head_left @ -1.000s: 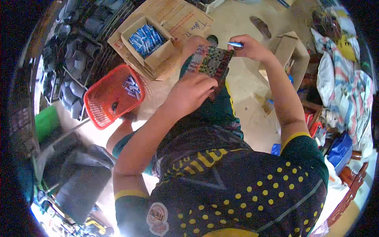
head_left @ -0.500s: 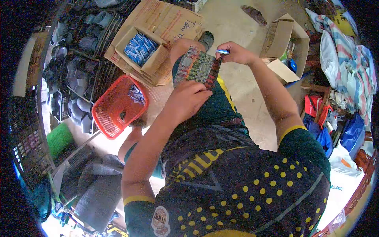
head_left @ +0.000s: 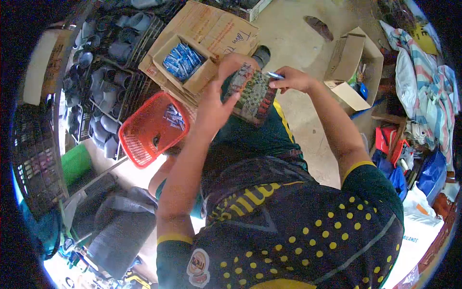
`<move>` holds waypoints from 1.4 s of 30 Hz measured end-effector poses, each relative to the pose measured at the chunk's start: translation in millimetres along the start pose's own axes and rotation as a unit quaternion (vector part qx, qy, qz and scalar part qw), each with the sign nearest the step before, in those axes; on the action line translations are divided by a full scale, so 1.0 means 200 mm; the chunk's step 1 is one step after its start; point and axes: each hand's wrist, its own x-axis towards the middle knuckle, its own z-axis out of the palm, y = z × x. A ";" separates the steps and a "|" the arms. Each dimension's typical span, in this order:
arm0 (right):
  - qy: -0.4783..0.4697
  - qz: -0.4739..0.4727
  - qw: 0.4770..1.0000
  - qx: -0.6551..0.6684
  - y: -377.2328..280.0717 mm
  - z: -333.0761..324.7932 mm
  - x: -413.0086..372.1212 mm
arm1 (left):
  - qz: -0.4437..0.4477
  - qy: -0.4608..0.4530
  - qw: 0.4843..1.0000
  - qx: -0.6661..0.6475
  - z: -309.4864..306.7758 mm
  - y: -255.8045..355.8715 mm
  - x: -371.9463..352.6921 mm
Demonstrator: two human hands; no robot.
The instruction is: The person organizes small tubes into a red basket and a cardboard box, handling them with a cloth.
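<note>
A flat, patterned rectangular piece [head_left: 250, 94], mottled grey, green and red, lies over my thigh. My left hand [head_left: 215, 108] is at its left side, thumb and fingers apart. At its upper right corner, my right hand [head_left: 292, 80] pinches a small blue and white item [head_left: 275, 75]. An open carton [head_left: 204, 79] full of similar blue and white pieces [head_left: 183, 61] stands beyond my left hand. Nearer, a red plastic basket [head_left: 137, 127] holds some more of them [head_left: 174, 117].
Flattened cardboard [head_left: 226, 33] lies under the small carton. Black racks of grey pipe fittings [head_left: 103, 86] stand at the left, by a green roll [head_left: 75, 167]. At the right are an open box [head_left: 339, 60] and striped sheeting [head_left: 423, 72].
My left hand has lifted off the patterned piece's lower edge and moved to its left side, opening. The view has shifted slightly, and my right hand still holds the small item.
</note>
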 end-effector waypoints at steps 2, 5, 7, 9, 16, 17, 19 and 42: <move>-0.018 -0.015 1.000 -0.006 -0.06 -0.01 -0.02 | -0.083 -0.138 0.987 -0.021 -0.07 -0.02 0.03; -0.006 -0.018 1.000 0.006 -0.16 -0.01 -0.07 | -0.067 -0.123 0.989 -0.050 -0.07 0.01 0.00; 0.021 -0.070 0.997 0.025 -0.22 -0.02 -0.09 | -0.059 -0.116 0.988 -0.079 -0.10 0.01 -0.01; 0.057 -0.121 0.991 0.005 -0.33 -0.04 -0.13 | -0.065 -0.103 0.987 -0.106 -0.13 0.02 -0.01; 0.005 -0.242 0.970 -0.032 -0.93 0.02 -0.27 | -0.053 -0.116 0.847 -0.516 -0.29 -0.08 -0.20; -0.021 -0.262 0.965 -0.025 -1.00 0.06 -0.27 | -0.076 -0.121 0.791 -0.594 -0.33 -0.04 -0.21; -0.045 -0.244 0.968 -0.031 -1.14 0.15 -0.25 | -0.102 -0.094 0.750 -0.647 -0.38 0.07 -0.22; -0.395 -0.340 0.741 -0.424 -1.82 0.73 0.05 | -0.070 -0.304 0.560 -0.768 -0.35 -0.23 -0.36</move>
